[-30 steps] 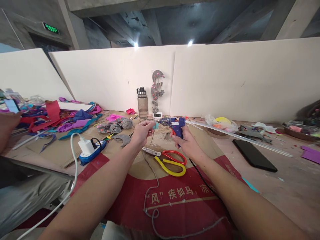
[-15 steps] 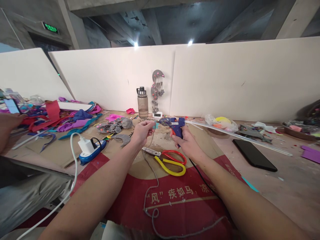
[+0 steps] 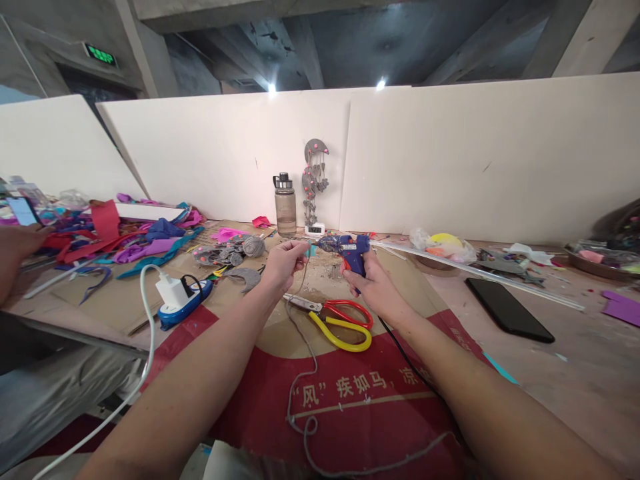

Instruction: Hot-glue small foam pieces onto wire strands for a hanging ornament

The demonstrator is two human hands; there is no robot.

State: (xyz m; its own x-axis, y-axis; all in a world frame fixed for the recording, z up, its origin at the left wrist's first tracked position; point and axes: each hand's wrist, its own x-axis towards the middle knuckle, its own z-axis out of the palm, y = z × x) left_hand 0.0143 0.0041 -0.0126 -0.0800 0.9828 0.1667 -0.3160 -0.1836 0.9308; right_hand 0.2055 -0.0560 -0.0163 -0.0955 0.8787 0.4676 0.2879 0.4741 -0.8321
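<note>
1. We should work steadily above the cardboard (image 3: 380, 427); it lies flat, red and tan;
2. we should keep the nozzle (image 3: 317, 244) off skin; our right hand (image 3: 369, 275) grips the glue gun (image 3: 356, 247), hard blue plastic;
3. we should avoid snags; our left hand (image 3: 284, 265) seemingly pinches soft, looping grey yarn (image 3: 316, 364) beside the nozzle.

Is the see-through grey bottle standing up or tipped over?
Standing up: the see-through grey cylindrical bottle has its base down and its black lid on top.
</note>
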